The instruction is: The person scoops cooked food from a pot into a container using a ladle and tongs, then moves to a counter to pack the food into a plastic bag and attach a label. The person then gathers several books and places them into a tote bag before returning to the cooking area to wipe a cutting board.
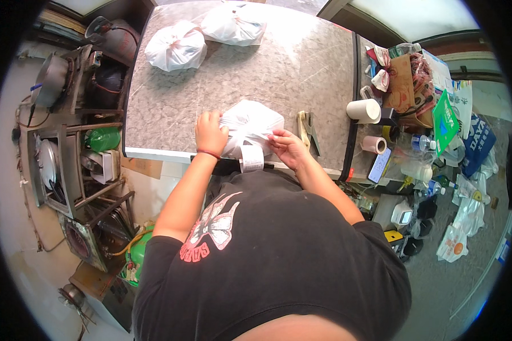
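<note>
A tied white plastic bag [256, 115] sits at the near edge of the grey marbled table [247, 81], right before me. My left hand [212, 133] grips its left side, fingers bent onto the plastic. On the opposite side, the thumb and forefinger of my right hand [289, 148] pinch the bag's edge. A printed paper slip [252, 159] hangs from the bag's front, over the table edge. Right of the bag lies what looks like a stapler [308, 133], apart from my hand.
Two more tied white bags, a left one [175, 46] and a right one [234, 25], stand at the table's far left. Paper rolls [362, 111], a phone [379, 165] and a cardboard box [399, 83] crowd the right side. Metal racks [74, 170] with pans line the left wall.
</note>
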### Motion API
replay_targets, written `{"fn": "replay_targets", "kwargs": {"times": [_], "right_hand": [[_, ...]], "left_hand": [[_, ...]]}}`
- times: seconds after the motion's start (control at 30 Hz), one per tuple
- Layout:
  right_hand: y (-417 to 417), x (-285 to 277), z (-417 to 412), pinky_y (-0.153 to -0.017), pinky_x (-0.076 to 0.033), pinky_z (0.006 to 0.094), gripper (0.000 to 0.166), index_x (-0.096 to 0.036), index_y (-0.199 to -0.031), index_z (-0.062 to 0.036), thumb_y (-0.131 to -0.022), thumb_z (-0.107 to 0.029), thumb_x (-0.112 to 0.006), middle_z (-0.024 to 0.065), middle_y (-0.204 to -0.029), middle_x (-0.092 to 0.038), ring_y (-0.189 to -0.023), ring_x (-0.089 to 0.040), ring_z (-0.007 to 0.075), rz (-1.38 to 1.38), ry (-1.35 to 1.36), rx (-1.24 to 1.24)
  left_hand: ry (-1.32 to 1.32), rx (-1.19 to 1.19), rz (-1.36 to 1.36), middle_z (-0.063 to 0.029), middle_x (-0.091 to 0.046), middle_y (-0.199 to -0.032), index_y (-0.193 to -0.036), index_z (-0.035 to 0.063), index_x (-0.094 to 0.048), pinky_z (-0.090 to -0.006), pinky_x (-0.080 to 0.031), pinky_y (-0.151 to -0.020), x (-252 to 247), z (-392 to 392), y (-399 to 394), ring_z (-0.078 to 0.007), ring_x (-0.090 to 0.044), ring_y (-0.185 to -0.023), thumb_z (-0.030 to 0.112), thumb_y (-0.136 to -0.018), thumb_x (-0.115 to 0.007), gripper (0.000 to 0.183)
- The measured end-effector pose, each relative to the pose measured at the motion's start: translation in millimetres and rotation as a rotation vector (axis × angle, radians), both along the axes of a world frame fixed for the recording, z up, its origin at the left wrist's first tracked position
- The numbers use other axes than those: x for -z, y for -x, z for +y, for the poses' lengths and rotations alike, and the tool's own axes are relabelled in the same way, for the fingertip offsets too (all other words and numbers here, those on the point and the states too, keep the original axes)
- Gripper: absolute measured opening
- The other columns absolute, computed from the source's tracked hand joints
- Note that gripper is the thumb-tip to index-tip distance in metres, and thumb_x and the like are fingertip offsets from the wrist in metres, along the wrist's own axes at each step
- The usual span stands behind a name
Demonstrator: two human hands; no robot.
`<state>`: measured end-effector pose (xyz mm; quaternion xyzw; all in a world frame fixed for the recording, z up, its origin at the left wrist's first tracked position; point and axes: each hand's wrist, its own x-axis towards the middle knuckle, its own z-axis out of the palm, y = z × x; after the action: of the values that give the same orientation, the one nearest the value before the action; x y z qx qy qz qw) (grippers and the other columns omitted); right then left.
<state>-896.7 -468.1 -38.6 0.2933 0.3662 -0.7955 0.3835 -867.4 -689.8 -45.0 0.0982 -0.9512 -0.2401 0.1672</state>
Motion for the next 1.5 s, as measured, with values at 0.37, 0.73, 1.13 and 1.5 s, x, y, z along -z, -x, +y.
{"fn": "replay_targets", "kwargs": {"times": [0.37, 0.73, 1.13, 1.5], "right_hand": [[-4, 4, -4, -0.062, -0.046, 0.0350, 0.011, -0.060, -0.074, -0.0062, -0.066, -0.012, -0.054, 0.0129, -0.072, -0.059, -0.067, -0.058, 0.0281, 1.108, -0.865, -0.848], [23, -46, -37, -0.042, -0.039, 0.0196, 0.040, -0.035, -0.117, -0.0067, -0.081, -0.004, -0.052, 0.0157, -0.103, -0.059, -0.064, -0.061, 0.0132, 0.570, -0.088, -0.369], [-4, -13, 7, -0.079, -0.041, 0.0374, 0.035, -0.056, -0.100, -0.0100, -0.068, -0.016, -0.067, 0.0085, -0.096, -0.059, -0.088, -0.053, 0.0268, 1.271, -1.075, -0.801], [17, -15, 276, -0.095, -0.027, 0.0441, 0.041, -0.055, -0.103, -0.0175, -0.065, -0.022, -0.071, 0.0138, -0.126, -0.035, -0.120, -0.029, 0.0328, 0.682, -2.191, -0.493]], "left_hand": [[-0.708, 0.284, -0.560, -0.0099, -0.061, -0.075, -0.070, 0.0028, -0.060, -0.0324, -0.044, -0.064, -3, -24, 23, -0.0261, -0.058, -0.074, 0.001, -0.069, -0.048, 0.012], [-1.748, 0.024, -0.594, -0.0094, -0.061, -0.093, -0.103, -0.0023, -0.054, -0.0253, -0.048, -0.070, -6, 9, 4, -0.0145, -0.060, -0.077, 0.013, -0.082, -0.059, 0.027], [-0.201, 0.053, -0.193, -0.0118, -0.059, -0.073, -0.060, 0.0022, -0.053, -0.0350, -0.043, -0.071, 21, -20, 21, -0.0277, -0.054, -0.076, 0.004, -0.057, -0.059, 0.007], [-0.508, 0.025, -0.011, -0.0090, -0.055, -0.098, -0.103, 0.0021, -0.051, -0.0293, -0.040, -0.081, -37, 35, 18, -0.0181, -0.052, -0.091, 0.002, -0.073, -0.058, 0.031]]}}
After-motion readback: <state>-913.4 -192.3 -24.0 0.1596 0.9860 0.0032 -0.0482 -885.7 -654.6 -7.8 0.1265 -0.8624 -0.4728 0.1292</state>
